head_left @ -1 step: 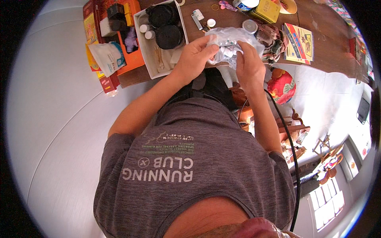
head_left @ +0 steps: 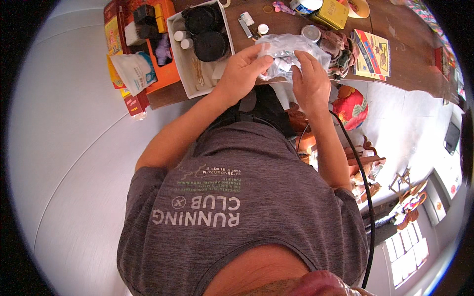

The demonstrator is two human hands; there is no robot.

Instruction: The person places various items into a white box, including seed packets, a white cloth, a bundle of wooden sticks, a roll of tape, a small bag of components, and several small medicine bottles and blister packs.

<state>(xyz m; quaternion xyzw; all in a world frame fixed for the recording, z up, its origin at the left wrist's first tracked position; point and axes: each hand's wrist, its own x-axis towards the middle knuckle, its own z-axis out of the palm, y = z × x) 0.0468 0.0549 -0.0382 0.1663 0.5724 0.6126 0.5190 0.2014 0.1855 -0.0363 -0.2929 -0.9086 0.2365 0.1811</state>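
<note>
A crumpled clear plastic bag is held over the near edge of the wooden table. My left hand pinches the bag's left side between thumb and fingers. On the opposite side, my right hand has its fingers bent over the bag's near right part, closed on the plastic; its fingertips touch the contents. Inside the bag show a silvery blister pack with greenish spots and some white pieces too small to name. Part of the contents is hidden by plastic and fingers.
Left of the bag stands a white box with black round containers, small white bottles and cotton swabs. Farther left is an orange tray. A round silver-lidded jar, crumpled cloth and booklets lie right. A black cable hangs by my right arm.
My right hand's fingers have shifted slightly on the bag, and the bag's right side spreads a little farther right. My left hand stays in place.
</note>
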